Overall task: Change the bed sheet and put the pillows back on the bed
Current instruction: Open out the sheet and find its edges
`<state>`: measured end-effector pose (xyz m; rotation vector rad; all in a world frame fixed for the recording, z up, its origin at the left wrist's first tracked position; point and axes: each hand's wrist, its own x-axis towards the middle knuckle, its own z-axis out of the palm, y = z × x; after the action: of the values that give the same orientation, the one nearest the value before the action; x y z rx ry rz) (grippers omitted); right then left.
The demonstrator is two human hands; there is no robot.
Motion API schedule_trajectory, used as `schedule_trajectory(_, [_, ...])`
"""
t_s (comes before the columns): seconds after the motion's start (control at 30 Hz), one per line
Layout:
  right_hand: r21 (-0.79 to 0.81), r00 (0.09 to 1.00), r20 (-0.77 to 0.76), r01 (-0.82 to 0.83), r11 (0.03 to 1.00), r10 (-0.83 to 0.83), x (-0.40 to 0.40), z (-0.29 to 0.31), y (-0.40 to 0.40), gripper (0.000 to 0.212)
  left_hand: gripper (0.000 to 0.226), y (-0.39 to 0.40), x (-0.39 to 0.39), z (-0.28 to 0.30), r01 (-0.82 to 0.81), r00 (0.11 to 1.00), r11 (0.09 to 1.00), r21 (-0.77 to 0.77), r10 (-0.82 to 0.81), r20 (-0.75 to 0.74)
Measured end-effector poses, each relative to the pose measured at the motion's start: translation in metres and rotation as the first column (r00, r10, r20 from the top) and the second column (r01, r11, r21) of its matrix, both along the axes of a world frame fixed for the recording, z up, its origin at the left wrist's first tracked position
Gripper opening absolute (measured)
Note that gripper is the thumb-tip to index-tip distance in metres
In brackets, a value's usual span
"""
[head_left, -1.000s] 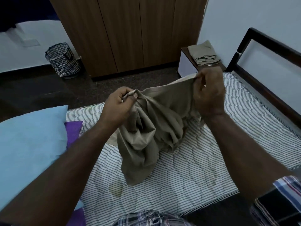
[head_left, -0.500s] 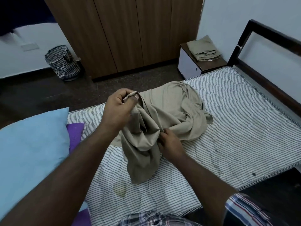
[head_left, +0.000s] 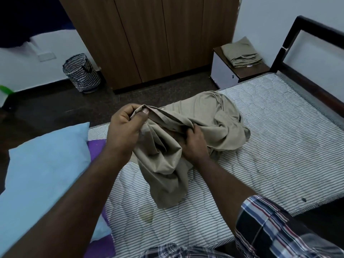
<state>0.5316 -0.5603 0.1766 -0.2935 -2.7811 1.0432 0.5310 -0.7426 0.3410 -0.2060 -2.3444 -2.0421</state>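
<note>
Here, two hands [head_left: 126, 125] [head_left: 195, 144] gripping one sheet [head_left: 201, 116]

1. The right hand [head_left: 195, 144] has its fingertips buried in the folds of the beige sheet [head_left: 201, 116], so its grip cannot be told.
2. The blue pillow [head_left: 44, 164] is cut off by the left edge.
3. A purple cloth [head_left: 95, 148] lies mostly hidden under that pillow.
4. The headboard [head_left: 305, 34] runs out past the right edge.

A brown wooden wardrobe [head_left: 149, 40] stands on dark floor [head_left: 55, 105], a patterned basket [head_left: 81, 73] left of it, a nightstand [head_left: 240, 71] right.
</note>
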Motion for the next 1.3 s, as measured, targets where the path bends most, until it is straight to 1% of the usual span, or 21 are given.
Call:
schedule_trajectory(0.1, [0.010,0.994,-0.081,0.077,0.997,-0.076,-0.003,-0.001,-0.010,0.072,0.008,-0.005,0.002,0.000,-0.003,1.000,0.998,0.057,0.001,0.029])
schedule_trajectory(0.23, [0.082,0.984,-0.089,0.161,0.984,-0.153,-0.010,0.001,-0.023,0.046,0.010,-0.005,0.010,0.001,0.003,0.999,0.995,0.097,-0.007,0.048])
schedule_trajectory(0.33, [0.052,0.972,-0.126,0.207,0.977,-0.199,-0.014,0.001,-0.025,0.033,0.017,-0.008,0.014,0.002,-0.001,0.999,0.994,0.105,-0.004,0.043])
schedule_trajectory(0.43, [0.034,0.967,-0.214,0.147,0.989,-0.136,-0.013,-0.008,-0.013,0.030,0.019,-0.015,0.014,0.003,-0.047,0.998,0.992,0.114,0.042,0.051])
schedule_trajectory(0.53, [0.023,0.966,-0.258,-0.018,1.000,0.023,-0.014,-0.018,0.001,0.020,0.018,-0.020,0.013,0.003,-0.074,0.995,0.988,0.136,0.064,0.070])
schedule_trajectory(0.57, [0.016,0.964,-0.261,-0.057,0.998,0.060,-0.014,-0.019,0.003,0.020,0.018,-0.021,0.013,0.003,-0.075,0.995,0.987,0.140,0.065,0.073])
schedule_trajectory(0.63, [-0.012,0.960,-0.271,-0.075,0.997,0.069,-0.014,-0.017,0.001,0.021,0.017,-0.021,0.013,0.002,-0.077,0.995,0.987,0.141,0.067,0.072])
schedule_trajectory(0.7, [-0.018,0.959,-0.279,-0.050,0.999,0.043,-0.013,-0.017,-0.005,0.028,0.017,-0.020,0.014,0.002,-0.079,0.995,0.987,0.141,0.069,0.070])
schedule_trajectory(0.77, [0.019,0.965,-0.264,-0.005,1.000,0.010,-0.011,-0.015,-0.010,0.037,0.018,-0.018,0.015,0.003,-0.080,0.995,0.986,0.148,0.071,0.067])
schedule_trajectory(0.83, [0.050,0.966,-0.256,0.049,0.998,-0.034,-0.010,-0.012,-0.013,0.041,0.020,-0.016,0.017,0.004,-0.078,0.995,0.984,0.158,0.068,0.067])
schedule_trajectory(0.93, [0.060,0.962,-0.257,0.113,0.992,-0.094,-0.010,-0.006,-0.015,0.039,0.020,-0.014,0.021,0.005,-0.067,0.996,0.985,0.162,0.057,0.066])
schedule_trajectory(1.07, [0.076,0.953,-0.252,0.192,0.978,-0.167,-0.013,0.000,-0.013,0.027,0.018,-0.013,0.026,0.008,-0.066,0.997,0.982,0.175,0.056,0.061])
schedule_trajectory(1.17, [0.114,0.952,-0.221,0.240,0.964,-0.211,-0.014,-0.005,-0.008,0.021,0.017,-0.014,0.029,0.008,-0.068,0.997,0.982,0.178,0.059,0.056])
schedule_trajectory(1.23, [0.143,0.958,-0.192,0.243,0.959,-0.214,-0.012,-0.010,-0.004,0.020,0.019,-0.017,0.029,0.008,-0.073,0.997,0.982,0.172,0.066,0.046])
schedule_trajectory(1.3, [0.155,0.971,-0.152,0.209,0.965,-0.186,-0.009,-0.016,0.001,0.023,0.019,-0.021,0.027,0.007,-0.081,0.996,0.983,0.163,0.076,0.039])
